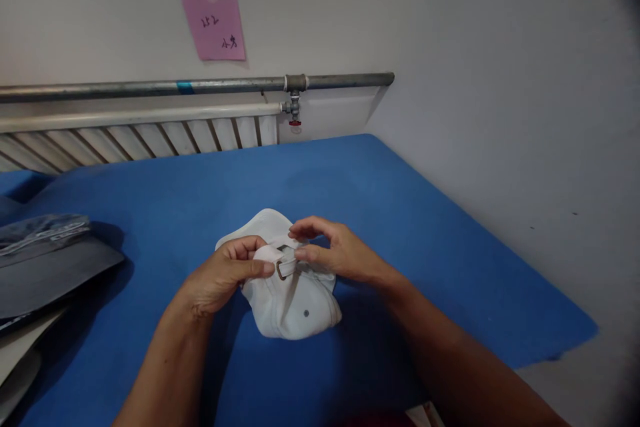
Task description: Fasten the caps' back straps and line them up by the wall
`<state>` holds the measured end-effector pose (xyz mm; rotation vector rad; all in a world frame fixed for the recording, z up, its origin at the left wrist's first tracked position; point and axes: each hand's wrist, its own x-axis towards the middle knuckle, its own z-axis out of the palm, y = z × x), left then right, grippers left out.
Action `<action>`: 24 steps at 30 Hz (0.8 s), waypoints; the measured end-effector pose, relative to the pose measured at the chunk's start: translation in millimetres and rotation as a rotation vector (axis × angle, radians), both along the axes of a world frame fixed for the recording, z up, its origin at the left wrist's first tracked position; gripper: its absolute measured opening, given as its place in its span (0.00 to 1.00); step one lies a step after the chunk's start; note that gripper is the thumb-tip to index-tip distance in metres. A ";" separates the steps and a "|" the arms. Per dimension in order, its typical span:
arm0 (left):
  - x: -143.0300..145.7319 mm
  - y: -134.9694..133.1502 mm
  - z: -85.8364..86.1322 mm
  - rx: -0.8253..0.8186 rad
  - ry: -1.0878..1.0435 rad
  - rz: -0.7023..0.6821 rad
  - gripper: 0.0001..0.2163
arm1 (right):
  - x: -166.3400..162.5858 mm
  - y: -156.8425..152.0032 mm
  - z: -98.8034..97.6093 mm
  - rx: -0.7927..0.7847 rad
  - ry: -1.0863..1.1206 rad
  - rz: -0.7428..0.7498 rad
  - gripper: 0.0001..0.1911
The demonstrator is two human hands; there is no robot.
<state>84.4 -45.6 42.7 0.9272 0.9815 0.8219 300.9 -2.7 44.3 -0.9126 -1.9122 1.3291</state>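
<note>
A white baseball cap rests on the blue table, its brim pointing away from me. At its back opening a narrow strap runs through a brass-coloured buckle. My left hand pinches the cap's edge just left of the buckle, thumb on top. On the other side my right hand has its thumb and fingertips at the strap, close to the opening. The right fingers curve over the cap and partly hide that edge.
The blue-covered table meets a wall on the right. At the left lie stacked caps or folded clothes. Behind stand a white radiator and a metal pipe with a red valve. A pink note hangs above.
</note>
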 end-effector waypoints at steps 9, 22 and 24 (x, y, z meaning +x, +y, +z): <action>-9.8 -3.4 -0.7 0.083 -0.043 -0.095 0.08 | 3.4 -13.0 15.9 -0.097 -0.026 0.137 0.13; -14.2 -4.6 10.9 0.349 0.383 -0.302 0.10 | 8.9 -16.6 23.9 0.067 -0.174 0.093 0.06; -12.5 -6.3 13.6 0.375 0.457 -0.352 0.09 | 9.9 -15.9 24.8 0.035 -0.188 0.090 0.07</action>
